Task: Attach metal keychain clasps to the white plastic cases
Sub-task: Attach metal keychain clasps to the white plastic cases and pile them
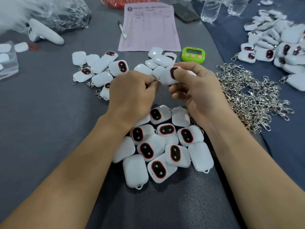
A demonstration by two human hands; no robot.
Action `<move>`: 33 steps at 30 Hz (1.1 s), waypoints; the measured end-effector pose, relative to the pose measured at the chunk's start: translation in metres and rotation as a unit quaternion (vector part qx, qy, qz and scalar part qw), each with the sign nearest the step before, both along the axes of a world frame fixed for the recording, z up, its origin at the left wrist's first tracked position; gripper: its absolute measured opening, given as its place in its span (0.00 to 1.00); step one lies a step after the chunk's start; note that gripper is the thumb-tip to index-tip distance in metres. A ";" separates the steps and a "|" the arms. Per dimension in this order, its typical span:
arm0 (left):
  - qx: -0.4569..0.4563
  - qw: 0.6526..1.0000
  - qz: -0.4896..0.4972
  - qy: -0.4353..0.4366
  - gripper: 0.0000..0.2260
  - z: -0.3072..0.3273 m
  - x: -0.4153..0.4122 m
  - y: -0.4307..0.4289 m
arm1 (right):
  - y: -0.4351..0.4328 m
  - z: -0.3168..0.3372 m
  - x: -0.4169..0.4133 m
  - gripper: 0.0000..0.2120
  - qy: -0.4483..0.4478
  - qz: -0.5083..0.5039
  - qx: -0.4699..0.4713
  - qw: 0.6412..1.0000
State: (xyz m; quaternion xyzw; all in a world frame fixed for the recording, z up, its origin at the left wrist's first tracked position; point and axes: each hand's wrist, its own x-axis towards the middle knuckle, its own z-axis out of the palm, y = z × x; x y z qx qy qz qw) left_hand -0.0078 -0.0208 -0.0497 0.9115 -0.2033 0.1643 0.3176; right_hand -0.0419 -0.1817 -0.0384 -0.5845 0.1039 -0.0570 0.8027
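My right hand (196,90) grips a white plastic case (166,78) with a black oval button pad, thumb on the pad. My left hand (132,93) pinches a small metal clasp (157,79) against the case's left end; most of the clasp is hidden by my fingers. Below my hands lies a heap of white cases without clasps (161,146). At the upper left lie cases with clasps fitted (99,70). A big pile of loose metal clasps (250,98) lies to the right.
A green timer (193,55), a pink paper form (148,27) with a pen (123,31), a phone (186,13) and plastic bottles (211,9) sit at the back. More cases (277,47) are heaped far right. Plastic bags (57,12) lie at the far left.
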 end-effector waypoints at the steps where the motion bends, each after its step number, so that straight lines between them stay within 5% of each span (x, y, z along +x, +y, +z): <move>1: 0.009 0.999 0.026 -0.019 0.16 0.001 0.003 0.004 | 0.001 0.001 -0.001 0.10 -0.012 0.021 -0.014 1.000; 5: -0.076 0.983 0.162 -0.033 0.18 0.005 0.025 0.032 | -0.004 -0.007 0.002 0.21 -0.026 -0.010 -0.251 0.967; 10: -0.059 0.961 0.270 0.009 0.10 -0.003 0.040 0.063 | -0.022 -0.017 0.010 0.32 0.010 -0.063 -0.563 0.824; 14: -0.014 0.970 0.241 -0.035 0.22 -0.003 0.040 0.055 | -0.025 -0.025 0.016 0.27 0.021 0.011 -0.667 0.744; 18: 0.117 0.992 0.047 0.016 0.25 -0.011 0.046 0.038 | -0.025 -0.024 0.015 0.21 0.002 -0.080 -0.623 0.778; 21: 0.199 0.978 0.048 0.034 0.21 -0.021 0.052 0.047 | -0.024 -0.024 0.014 0.20 0.010 -0.053 -0.654 0.755; 25: 0.174 0.981 0.088 0.004 0.18 -0.021 0.051 0.054 | -0.023 -0.018 0.010 0.11 0.017 -0.043 -0.623 0.781; 28: 0.165 0.978 0.125 0.002 0.17 -0.020 0.050 0.054 | -0.024 -0.011 0.004 0.16 0.002 -0.055 -0.608 0.792; 31: 0.135 0.981 0.135 -0.024 0.21 -0.014 0.043 0.044 | -0.030 -0.005 0.000 0.25 -0.011 -0.069 -0.623 0.779; 33: 0.096 0.990 0.091 -0.037 0.23 -0.010 0.034 0.032 | -0.039 -0.003 0.001 0.21 0.015 -0.067 -0.650 0.757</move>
